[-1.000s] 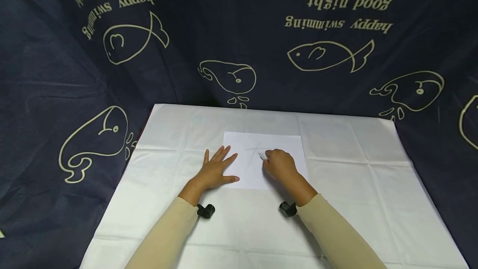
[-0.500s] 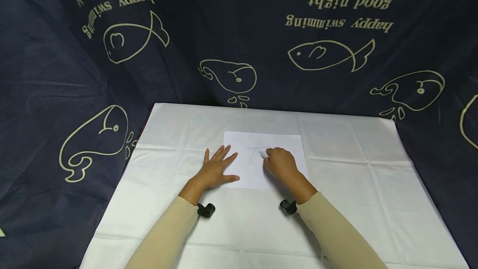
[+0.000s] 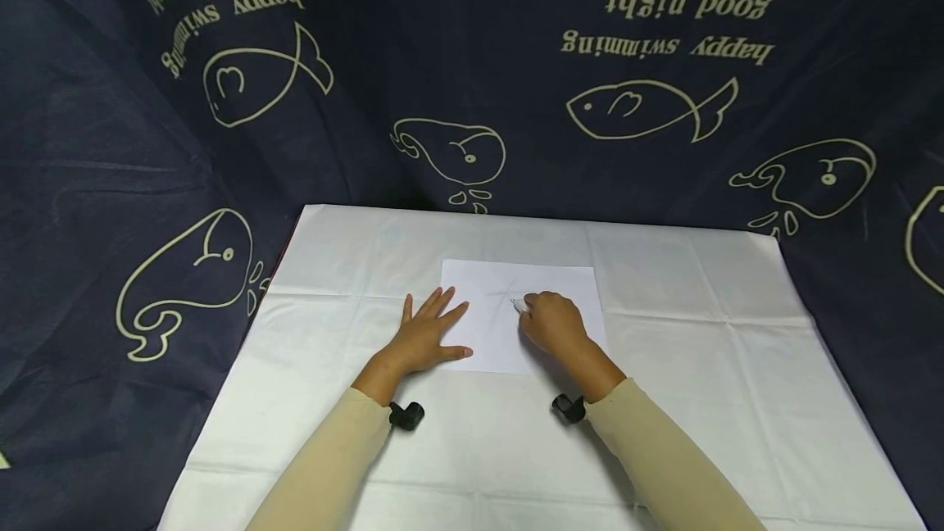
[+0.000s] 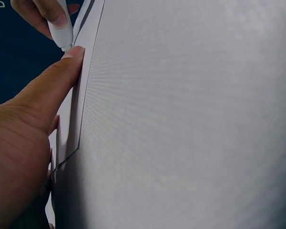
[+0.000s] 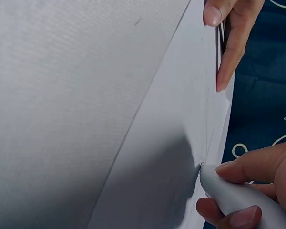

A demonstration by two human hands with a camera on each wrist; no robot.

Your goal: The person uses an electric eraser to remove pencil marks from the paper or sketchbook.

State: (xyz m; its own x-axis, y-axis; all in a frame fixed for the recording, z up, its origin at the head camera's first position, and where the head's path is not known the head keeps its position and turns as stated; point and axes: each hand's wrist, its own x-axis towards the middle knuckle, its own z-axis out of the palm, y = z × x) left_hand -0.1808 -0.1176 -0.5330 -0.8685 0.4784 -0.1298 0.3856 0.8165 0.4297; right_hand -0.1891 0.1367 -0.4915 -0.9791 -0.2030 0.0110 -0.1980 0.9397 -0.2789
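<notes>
A white sheet of paper [image 3: 490,347] with faint pencil-like lines lies on the table. My left hand [image 3: 422,341] rests on its left side, fingers spread, the thumb [image 4: 62,78] near the front edge. On the right half, my right hand [image 3: 555,322] grips a small white bottle with a narrow tip [image 3: 519,305], pointed left. In the right wrist view the thumb and fingers pinch the bottle's rounded body [image 5: 240,195], its tip right at the paper surface. Seen from the left wrist, the bottle [image 4: 62,33] slants downward. The palm hides its rear part.
A white cloth [image 3: 686,400] with fold creases covers the table. Behind it hangs a dark blue curtain [image 3: 531,179] printed with fish, whales and words. Black wrist cameras sit at both cuffs, the left camera [image 3: 407,416] and the right camera [image 3: 569,410].
</notes>
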